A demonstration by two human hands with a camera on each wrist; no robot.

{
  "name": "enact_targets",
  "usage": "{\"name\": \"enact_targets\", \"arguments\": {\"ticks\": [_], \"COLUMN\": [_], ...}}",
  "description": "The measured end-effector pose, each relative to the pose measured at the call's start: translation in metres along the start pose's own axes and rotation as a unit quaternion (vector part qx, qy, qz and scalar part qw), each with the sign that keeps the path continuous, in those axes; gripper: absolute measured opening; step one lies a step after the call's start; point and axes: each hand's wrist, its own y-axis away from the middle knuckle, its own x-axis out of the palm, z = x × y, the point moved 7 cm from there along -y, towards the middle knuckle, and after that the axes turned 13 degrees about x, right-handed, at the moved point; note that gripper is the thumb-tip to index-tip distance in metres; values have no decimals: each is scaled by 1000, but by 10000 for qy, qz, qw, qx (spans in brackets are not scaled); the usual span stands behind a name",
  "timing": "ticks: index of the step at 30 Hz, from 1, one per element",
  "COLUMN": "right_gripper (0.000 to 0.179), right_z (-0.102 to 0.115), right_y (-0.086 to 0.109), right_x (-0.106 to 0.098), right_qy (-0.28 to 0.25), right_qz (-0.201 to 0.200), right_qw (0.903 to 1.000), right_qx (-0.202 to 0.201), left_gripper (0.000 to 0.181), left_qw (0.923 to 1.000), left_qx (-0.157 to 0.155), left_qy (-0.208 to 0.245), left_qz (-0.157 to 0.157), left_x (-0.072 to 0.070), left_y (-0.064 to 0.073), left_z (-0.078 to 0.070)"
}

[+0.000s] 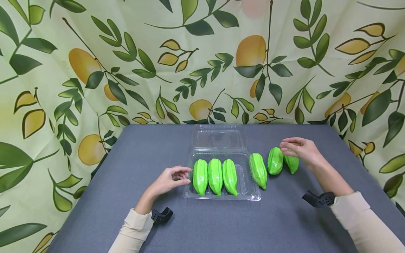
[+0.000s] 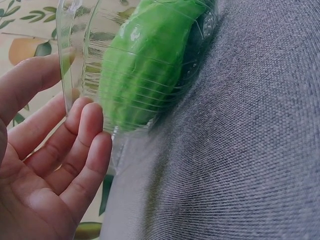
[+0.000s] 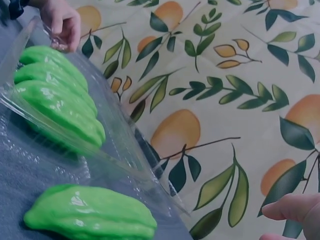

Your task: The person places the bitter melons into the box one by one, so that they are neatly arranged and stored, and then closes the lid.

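Note:
Three bright green ridged gourds (image 1: pixel 215 176) lie side by side in the left part of a clear plastic clamshell container (image 1: pixel 245 168). My left hand (image 1: pixel 175 179) is at the container's left wall, fingers loosely bent, fingertips right at the rim; in the left wrist view a gourd (image 2: pixel 150 65) shows through the clear wall. A fourth gourd (image 1: pixel 258 170) leans beside the container's right edge, tilted. Farther right lie two more, one gourd (image 1: pixel 275 161) whole in view and another gourd (image 1: pixel 291 163) partly hidden by my right hand (image 1: pixel 300 149), which hovers above with relaxed fingers, holding nothing visible.
The container's lid (image 1: pixel 218 138) lies folded back toward the far side. A grey cloth (image 1: pixel 215 225) covers the table. Behind it hangs a curtain (image 1: pixel 209 70) printed with leaves and orange fruit. Black straps (image 1: pixel 319 199) circle both wrists.

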Motion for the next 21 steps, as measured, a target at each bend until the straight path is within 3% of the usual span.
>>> {"name": "enact_targets", "arguments": {"ticks": [12, 21], "right_gripper": [27, 48], "right_z": [-4, -10], "right_y": [-10, -20], "right_x": [-18, -28], "right_qy": [-49, 349], "right_qz": [-80, -435], "right_qw": [9999, 9980], "right_qx": [138, 300], "left_gripper": [39, 39], "left_qw": [10000, 10000], "left_qx": [-15, -29], "left_qy": [-32, -41], "left_qz": [8, 21], "left_x": [-1, 0], "left_y": [0, 0], "left_z": [0, 0]}}
